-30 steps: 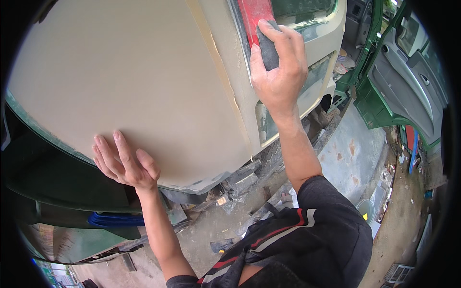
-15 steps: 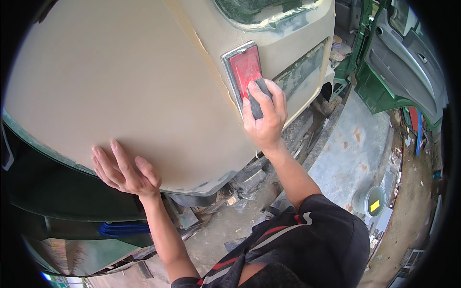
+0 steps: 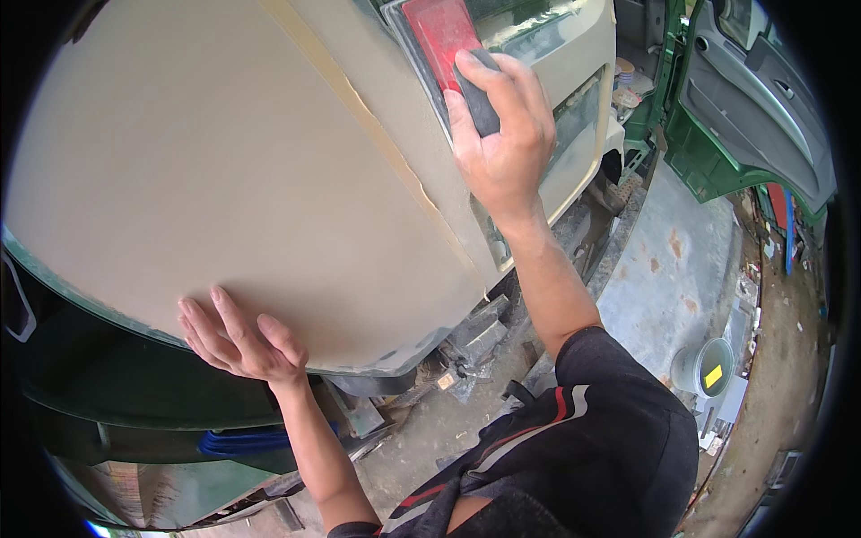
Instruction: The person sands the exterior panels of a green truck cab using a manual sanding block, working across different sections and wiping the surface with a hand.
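Observation:
My right hand is wrapped round the dark grip of a red sanding block with a dark edge. The block lies against the beige vehicle panel, right of a raised tan strip that runs down it and beside a window opening. My left hand rests on the smooth, beige-coated panel near its lower left edge, with fingers spread and nothing in them. Bare green-grey shows along that edge. The underside of the block is hidden.
At the right a green vehicle door hangs open. A grey metal sheet lies below it, with a bucket holding something yellow near its end. Scrap and debris lie under the panel. Blue coiled hose or cable is at the lower left.
My right hand has slid the sanding block up along the panel, toward the window opening. The left hand stays at about the same spot on the panel. The view has shifted slightly.

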`<state>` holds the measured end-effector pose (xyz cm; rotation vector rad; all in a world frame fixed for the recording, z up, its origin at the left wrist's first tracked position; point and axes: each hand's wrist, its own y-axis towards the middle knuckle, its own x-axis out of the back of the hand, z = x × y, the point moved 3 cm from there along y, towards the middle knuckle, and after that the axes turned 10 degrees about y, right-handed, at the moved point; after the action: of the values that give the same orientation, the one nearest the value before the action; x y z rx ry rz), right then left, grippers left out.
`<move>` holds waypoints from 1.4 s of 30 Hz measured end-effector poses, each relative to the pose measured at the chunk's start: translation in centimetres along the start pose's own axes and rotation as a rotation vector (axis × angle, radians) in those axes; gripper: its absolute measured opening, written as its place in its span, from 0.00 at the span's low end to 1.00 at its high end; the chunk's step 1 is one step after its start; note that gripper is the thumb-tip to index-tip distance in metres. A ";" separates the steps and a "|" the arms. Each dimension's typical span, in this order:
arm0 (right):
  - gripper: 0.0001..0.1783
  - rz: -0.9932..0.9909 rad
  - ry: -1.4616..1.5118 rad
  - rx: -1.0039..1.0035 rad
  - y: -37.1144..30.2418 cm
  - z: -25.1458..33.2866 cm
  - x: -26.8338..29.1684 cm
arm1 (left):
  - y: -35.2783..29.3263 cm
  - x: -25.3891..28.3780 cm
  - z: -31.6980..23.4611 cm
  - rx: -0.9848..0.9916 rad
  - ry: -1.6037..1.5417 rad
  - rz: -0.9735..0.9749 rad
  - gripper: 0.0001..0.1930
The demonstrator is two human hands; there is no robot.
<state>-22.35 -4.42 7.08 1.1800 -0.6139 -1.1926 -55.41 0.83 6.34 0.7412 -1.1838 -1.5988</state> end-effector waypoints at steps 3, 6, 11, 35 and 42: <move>0.24 -0.017 -0.021 0.023 -2.6 0.9 0.0 | 0.1 -0.2 0.3 0.006 0.026 -0.003 0.28; 0.26 0.035 0.025 -0.063 -9.6 1.0 1.3 | 0.2 0.0 0.3 0.002 0.019 -0.015 0.28; 0.27 0.020 -0.008 -0.007 -0.6 0.4 0.1 | 0.0 -0.3 0.1 0.002 -0.016 -0.006 0.28; 0.26 0.065 0.033 -0.013 -6.5 1.6 1.0 | -0.1 0.5 0.4 -0.015 0.021 -0.007 0.28; 0.25 0.042 0.023 0.036 0.1 1.6 -0.7 | -0.1 0.0 0.3 -0.001 -0.001 -0.009 0.29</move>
<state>-23.92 -4.33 7.81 1.2038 -0.6422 -1.1348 -55.67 0.97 6.39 0.7456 -1.1815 -1.6071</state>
